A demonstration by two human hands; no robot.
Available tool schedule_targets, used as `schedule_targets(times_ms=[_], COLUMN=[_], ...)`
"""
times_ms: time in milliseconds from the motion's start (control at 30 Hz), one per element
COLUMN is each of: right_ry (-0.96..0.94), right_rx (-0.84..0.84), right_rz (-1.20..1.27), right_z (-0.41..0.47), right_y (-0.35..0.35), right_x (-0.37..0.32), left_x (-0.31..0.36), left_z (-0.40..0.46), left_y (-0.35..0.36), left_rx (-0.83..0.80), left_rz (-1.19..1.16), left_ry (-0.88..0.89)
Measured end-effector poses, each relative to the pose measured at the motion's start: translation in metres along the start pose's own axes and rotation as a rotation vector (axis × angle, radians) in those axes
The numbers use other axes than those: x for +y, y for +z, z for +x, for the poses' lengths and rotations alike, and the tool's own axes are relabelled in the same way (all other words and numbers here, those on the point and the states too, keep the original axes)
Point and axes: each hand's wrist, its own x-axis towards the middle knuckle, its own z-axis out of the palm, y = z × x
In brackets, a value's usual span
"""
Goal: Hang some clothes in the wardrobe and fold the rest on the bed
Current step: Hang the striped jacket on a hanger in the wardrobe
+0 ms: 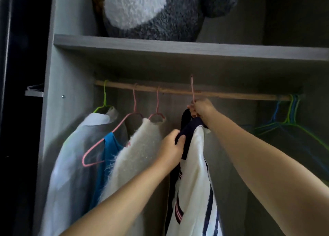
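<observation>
Fingers of our right hand [202, 109] pinch the pink hanger [192, 91] just below the wooden rail [231, 95], while our left hand [171, 149] grips the white jersey's [192, 173] navy collar [185, 134] beneath it.

Right hand [202, 109] gripping pink hanger [192, 90] at rail [231, 95], left hand [171, 149] pinching navy collar [187, 130]

Head camera faces close into the wardrobe [51, 111], tilted upward

A grey-and-white plush toy [156, 10] fills the top shelf [178, 46] (grey wood)
</observation>
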Motion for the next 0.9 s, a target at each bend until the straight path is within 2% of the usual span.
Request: schedule_targets(times_ms=[133,333,500,600,733,833,900], right_ry=[0.047,0.052,-0.102,-0.085,0.058,-0.012,-0.074], right_rx=[-0.004,-0.003,0.044,0.067,0.042,0.04,0.052], right_rz=[0.05,0.022,0.032,0.052,-0.209,-0.265,-0.402], right_z=[0.013,0.006,0.016,0.034,0.041,0.04,0.046], right_y=[0.016,0.043,0.05,0.052,0.043,0.045,0.047], right_x=[0.028,0.047,0.024,0.002,0.037,0.061,0.06], left_x=[-0.028,-0.054,-0.044,-0.03,-0.043,-0.059,-0.06], left_z=[-0.004,-0.017,-0.002,0.013,0.003,-0.01,-0.008], left_y=[-0.004,-0.029,-0.034,-0.032,-0.027,-0.029,-0.03], left_rx=[-0.069,0.016,0.128,0.084,-0.098,-0.097,-0.087], left_rz=[0.141,0.225,0.178,0.127,0.165,0.158,0.144], left_ry=[-0.122,-0.174,-0.07,-0.068,-0.135,-0.187,-0.201])
